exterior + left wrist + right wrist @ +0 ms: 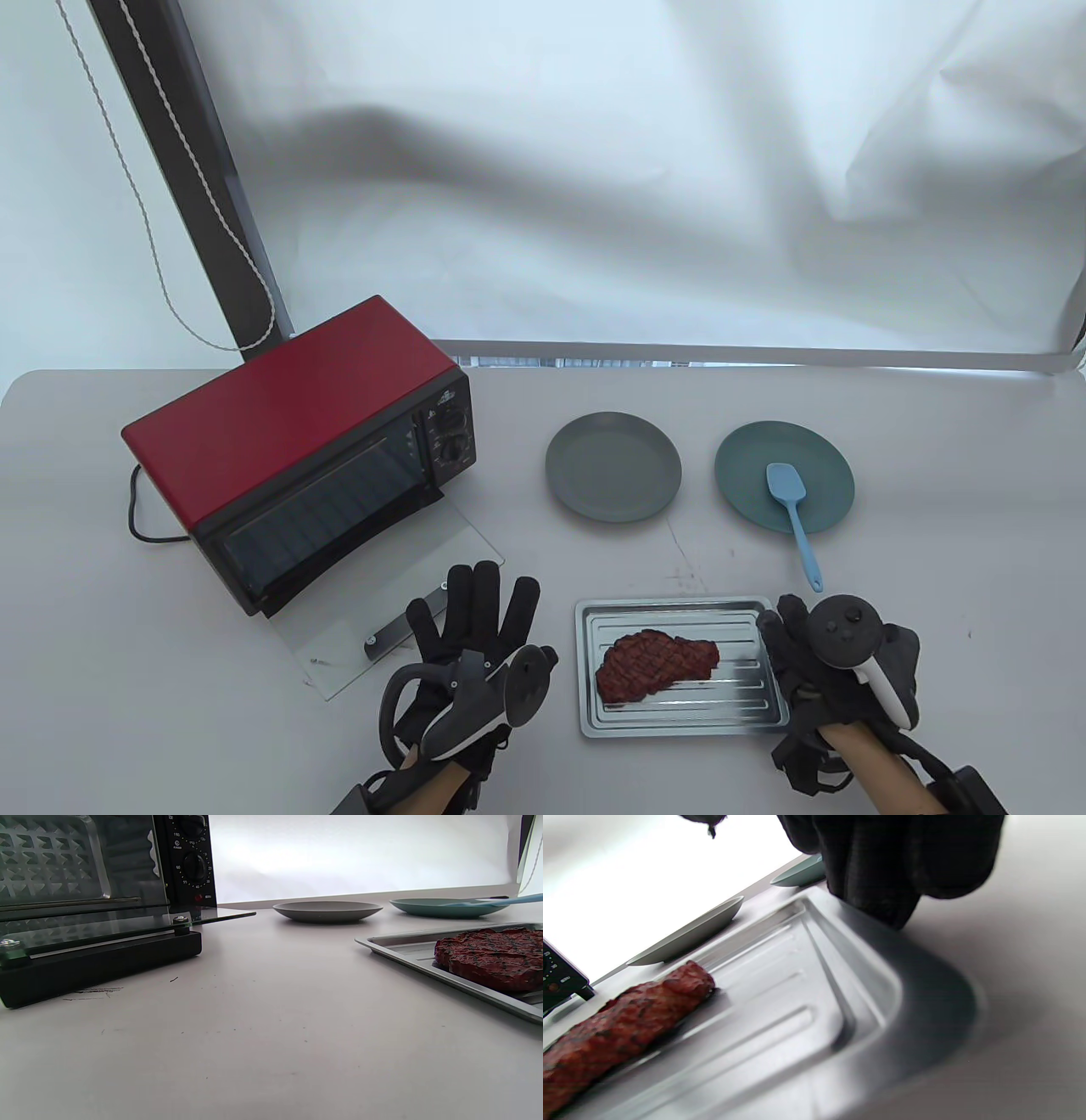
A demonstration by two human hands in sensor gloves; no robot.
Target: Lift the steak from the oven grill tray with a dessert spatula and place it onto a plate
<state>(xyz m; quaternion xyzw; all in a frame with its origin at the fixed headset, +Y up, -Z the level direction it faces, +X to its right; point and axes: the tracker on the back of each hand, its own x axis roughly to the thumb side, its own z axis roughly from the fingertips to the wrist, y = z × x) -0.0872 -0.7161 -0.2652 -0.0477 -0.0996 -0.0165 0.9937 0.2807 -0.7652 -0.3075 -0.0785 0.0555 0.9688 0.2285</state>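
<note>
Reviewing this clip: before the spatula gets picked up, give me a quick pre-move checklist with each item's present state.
1. Steak lies flat on the grill tray: ok.
2. Spatula free to grasp, head resting on the teal plate, handle sticking out toward the person: ok.
3. Grey plate bare to take the steak: ok.
4. Right hand at the tray's right edge, holding no tool: ok; whether it grips the rim: cannot tell.
5. Left hand flat on the table, fingers spread, left of the tray: ok.
6. Oven door down, away from the plates: ok.
</note>
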